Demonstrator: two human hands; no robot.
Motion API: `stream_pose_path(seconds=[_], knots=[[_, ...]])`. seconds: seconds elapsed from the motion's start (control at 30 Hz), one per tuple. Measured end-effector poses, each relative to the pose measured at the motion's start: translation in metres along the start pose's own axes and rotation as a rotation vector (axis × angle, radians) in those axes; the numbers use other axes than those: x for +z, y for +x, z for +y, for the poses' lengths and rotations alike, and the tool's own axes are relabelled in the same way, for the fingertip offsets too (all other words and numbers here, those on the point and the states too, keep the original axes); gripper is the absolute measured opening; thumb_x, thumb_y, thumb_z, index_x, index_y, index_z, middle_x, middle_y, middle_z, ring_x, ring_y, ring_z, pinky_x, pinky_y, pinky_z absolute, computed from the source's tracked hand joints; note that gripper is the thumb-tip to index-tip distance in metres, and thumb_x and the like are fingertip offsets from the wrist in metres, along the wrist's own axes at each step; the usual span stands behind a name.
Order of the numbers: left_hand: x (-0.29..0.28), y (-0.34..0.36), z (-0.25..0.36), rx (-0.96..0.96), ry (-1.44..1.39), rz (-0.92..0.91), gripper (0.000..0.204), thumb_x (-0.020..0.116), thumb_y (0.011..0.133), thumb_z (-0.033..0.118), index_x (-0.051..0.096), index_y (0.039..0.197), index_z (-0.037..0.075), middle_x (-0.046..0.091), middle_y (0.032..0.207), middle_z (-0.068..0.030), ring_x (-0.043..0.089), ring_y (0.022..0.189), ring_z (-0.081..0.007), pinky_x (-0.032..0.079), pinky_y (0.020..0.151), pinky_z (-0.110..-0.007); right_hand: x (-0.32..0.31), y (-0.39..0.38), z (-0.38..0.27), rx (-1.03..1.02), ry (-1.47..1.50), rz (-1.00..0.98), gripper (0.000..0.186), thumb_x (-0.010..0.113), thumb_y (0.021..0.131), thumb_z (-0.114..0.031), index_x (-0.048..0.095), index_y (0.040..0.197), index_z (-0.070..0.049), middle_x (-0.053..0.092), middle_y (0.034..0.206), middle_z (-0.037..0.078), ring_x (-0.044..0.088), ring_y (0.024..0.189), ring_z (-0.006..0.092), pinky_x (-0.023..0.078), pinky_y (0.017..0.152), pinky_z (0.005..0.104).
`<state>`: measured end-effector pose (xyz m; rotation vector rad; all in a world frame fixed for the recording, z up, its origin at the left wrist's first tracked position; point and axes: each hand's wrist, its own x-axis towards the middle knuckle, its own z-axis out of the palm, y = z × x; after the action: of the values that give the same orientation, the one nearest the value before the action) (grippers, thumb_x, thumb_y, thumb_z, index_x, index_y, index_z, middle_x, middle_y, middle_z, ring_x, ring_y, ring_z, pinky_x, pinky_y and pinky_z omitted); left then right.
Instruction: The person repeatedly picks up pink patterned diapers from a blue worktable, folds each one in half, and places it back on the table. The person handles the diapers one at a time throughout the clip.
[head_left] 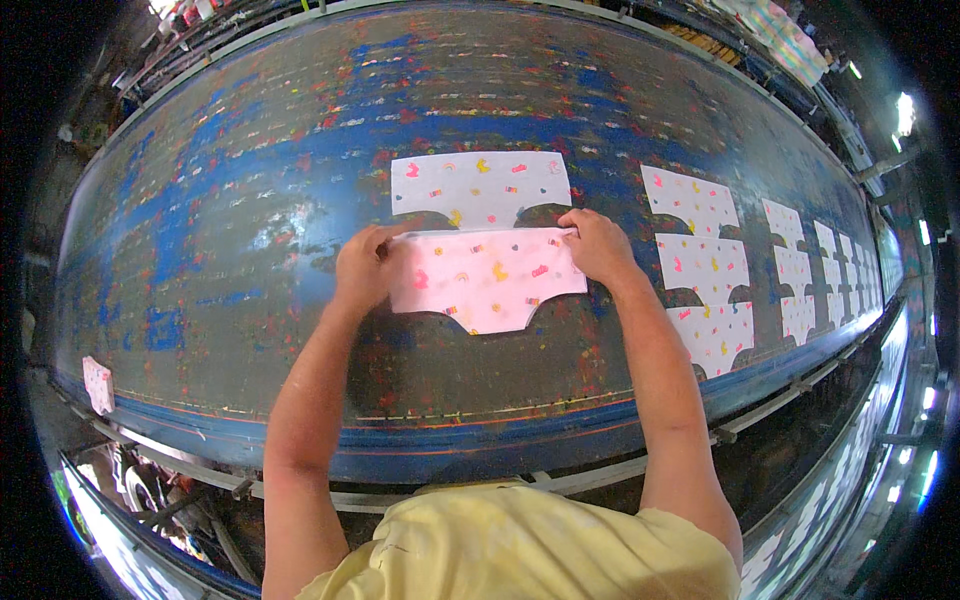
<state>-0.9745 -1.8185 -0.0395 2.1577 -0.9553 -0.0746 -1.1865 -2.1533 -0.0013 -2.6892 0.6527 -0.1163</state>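
A pink brief-shaped fabric piece (480, 280) with small coloured prints is stretched flat between my hands on the long table. My left hand (368, 265) pinches its upper left corner, and my right hand (600, 248) has the upper right corner between thumb and fingers. Just beyond its straight top edge lies a white printed fabric piece (480, 182) of similar shape. The lower narrow part of that white piece meets the pink one's edge, with dark curved gaps on both sides.
Rows of similar printed pieces (703, 265) run along the table's right side. A small folded stack of printed fabric (98, 385) sits at the near left edge. The table surface (250, 240) is blue and grey, speckled with paint. A rail (590, 480) follows its near edge.
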Motion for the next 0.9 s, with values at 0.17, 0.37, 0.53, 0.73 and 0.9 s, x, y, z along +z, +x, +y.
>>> stream_pose_path(seconds=[0.17, 0.37, 0.53, 0.73, 0.9], knots=[[0.0, -0.003, -0.007, -0.02, -0.183, 0.019, 0.033, 0.083, 0.088, 0.01, 0.082, 0.121, 0.009, 0.069, 0.088, -0.0092, 0.065, 0.079, -0.0186, 0.054, 0.074, -0.035, -0.02, 0.006, -0.004, -0.062, -0.205, -0.156, 0.017, 0.075, 0.094, -0.023, 0.077, 0.106, -0.011, 0.078, 0.111, 0.015, 0.075, 0.107, 0.0375, 0.057, 0.093, 0.0499], [0.003, 0.001, -0.005, -0.101, -0.135, 0.048, 0.027, 0.085, 0.088, 0.018, 0.084, 0.114, 0.016, 0.065, 0.085, -0.0062, 0.065, 0.074, -0.0194, 0.054, 0.07, -0.035, -0.024, 0.013, -0.007, 0.022, -0.177, -0.258, 0.021, 0.077, 0.089, -0.028, 0.075, 0.093, -0.008, 0.076, 0.099, 0.018, 0.076, 0.098, 0.0403, 0.059, 0.086, 0.0546], [0.003, -0.001, 0.001, -0.046, -0.045, 0.078, 0.024, 0.084, 0.088, 0.022, 0.085, 0.112, 0.019, 0.067, 0.09, -0.0067, 0.069, 0.077, -0.0253, 0.056, 0.071, -0.038, -0.025, -0.012, -0.044, -0.254, 0.219, -0.213, 0.021, 0.082, 0.08, -0.013, 0.063, 0.081, -0.003, 0.067, 0.083, 0.011, 0.065, 0.078, 0.0246, 0.051, 0.071, 0.0397], [-0.003, 0.004, 0.01, -0.023, 0.088, -0.057, 0.02, 0.079, 0.088, 0.014, 0.084, 0.107, 0.016, 0.068, 0.099, -0.0083, 0.069, 0.089, -0.0308, 0.057, 0.077, -0.041, -0.061, -0.071, -0.092, -0.342, 0.916, -0.509, 0.024, 0.084, 0.08, 0.001, 0.062, 0.089, -0.006, 0.063, 0.087, -0.001, 0.058, 0.083, 0.0086, 0.047, 0.075, 0.0284], [-0.023, 0.014, 0.001, 0.017, -0.187, -0.078, 0.018, 0.078, 0.085, 0.002, 0.08, 0.102, 0.007, 0.067, 0.101, -0.0111, 0.069, 0.092, -0.03, 0.057, 0.08, -0.038, -0.09, -0.06, -0.064, -0.178, 0.818, -0.257, 0.042, 0.087, 0.086, -0.004, 0.074, 0.126, -0.005, 0.068, 0.093, -0.001, 0.059, 0.083, 0.0056, 0.048, 0.076, 0.0235]])
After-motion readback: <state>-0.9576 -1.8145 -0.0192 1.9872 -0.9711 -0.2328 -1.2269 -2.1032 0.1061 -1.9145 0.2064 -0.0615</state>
